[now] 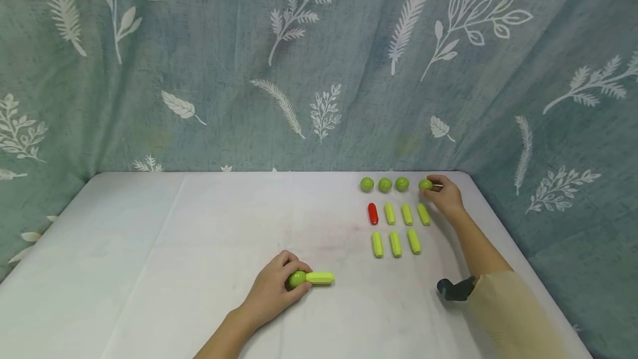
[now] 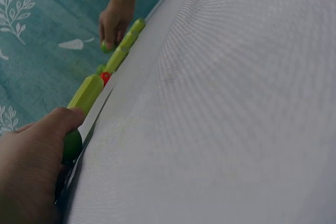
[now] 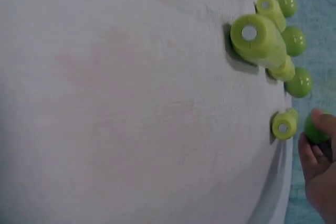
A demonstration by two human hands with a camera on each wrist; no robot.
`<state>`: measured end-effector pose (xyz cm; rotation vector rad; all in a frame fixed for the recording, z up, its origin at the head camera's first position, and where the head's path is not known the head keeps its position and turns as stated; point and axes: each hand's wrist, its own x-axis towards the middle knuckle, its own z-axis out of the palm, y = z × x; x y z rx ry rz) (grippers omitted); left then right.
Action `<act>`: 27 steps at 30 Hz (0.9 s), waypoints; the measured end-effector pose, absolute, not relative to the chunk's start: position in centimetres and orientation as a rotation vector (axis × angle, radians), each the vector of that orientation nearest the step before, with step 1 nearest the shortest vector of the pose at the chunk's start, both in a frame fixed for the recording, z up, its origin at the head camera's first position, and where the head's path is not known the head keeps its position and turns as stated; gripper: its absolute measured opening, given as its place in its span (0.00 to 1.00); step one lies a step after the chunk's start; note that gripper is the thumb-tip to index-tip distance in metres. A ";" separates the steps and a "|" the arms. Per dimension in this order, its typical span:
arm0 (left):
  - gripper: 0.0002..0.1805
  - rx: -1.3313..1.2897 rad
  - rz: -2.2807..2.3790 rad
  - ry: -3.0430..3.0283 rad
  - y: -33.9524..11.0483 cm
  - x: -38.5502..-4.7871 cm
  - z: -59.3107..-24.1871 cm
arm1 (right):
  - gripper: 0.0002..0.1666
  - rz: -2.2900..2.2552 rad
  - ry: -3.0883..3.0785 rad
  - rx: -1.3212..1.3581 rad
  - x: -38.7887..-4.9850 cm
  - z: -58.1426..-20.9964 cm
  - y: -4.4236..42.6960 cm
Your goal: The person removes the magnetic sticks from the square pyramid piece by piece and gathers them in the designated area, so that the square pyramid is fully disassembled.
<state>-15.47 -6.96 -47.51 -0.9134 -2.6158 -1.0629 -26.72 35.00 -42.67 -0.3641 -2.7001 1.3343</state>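
My left hand (image 1: pixel 273 288) grips a green ball (image 1: pixel 297 278) near the front middle of the table. A yellow-green ribbed rod (image 1: pixel 320 277) meets that ball and points right. In the left wrist view, the thumb of my left hand (image 2: pixel 37 161) lies by the joint of ball and rod (image 2: pixel 85 95). At the back right, my right hand (image 1: pixel 445 197) pinches another green ball (image 1: pixel 425 184) between thumb and fingers. The right wrist view has this ball (image 3: pixel 316 128) beside a rod with a round silver end (image 3: pixel 284 124).
Three green balls (image 1: pixel 385 184) line up along the table's back edge. In front of them lie a red rod (image 1: pixel 372 214) and several yellow-green rods (image 1: pixel 396 244) in two rows. A dark device (image 1: pixel 456 289) is at my right sleeve (image 1: pixel 513 314). Leaf-patterned cloth (image 1: pixel 224 98) hangs behind the white table (image 1: pixel 199 248).
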 end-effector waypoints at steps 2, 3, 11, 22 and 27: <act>0.11 -0.913 -1.060 -2.612 -7.0 -15.3 -47.6 | 0.31 1.293 -2.757 -0.389 -27.2 -43.0 35.1; 0.11 -0.915 -1.060 -2.609 -7.0 -15.3 -47.7 | 0.31 1.270 -2.779 -0.398 -27.4 -43.1 35.1; 0.11 -0.910 -1.077 -2.611 -7.3 -15.4 -47.8 | 0.34 1.395 -2.717 -0.421 -29.2 -45.0 35.2; 0.11 -0.919 -1.078 -2.606 -7.0 -15.2 -47.7 | 0.37 1.413 -2.600 -0.604 -29.8 -45.3 35.0; 0.11 -0.922 -1.070 -2.602 -7.0 -15.3 -47.8 | 0.42 1.436 -2.601 -0.613 -29.6 -45.4 35.2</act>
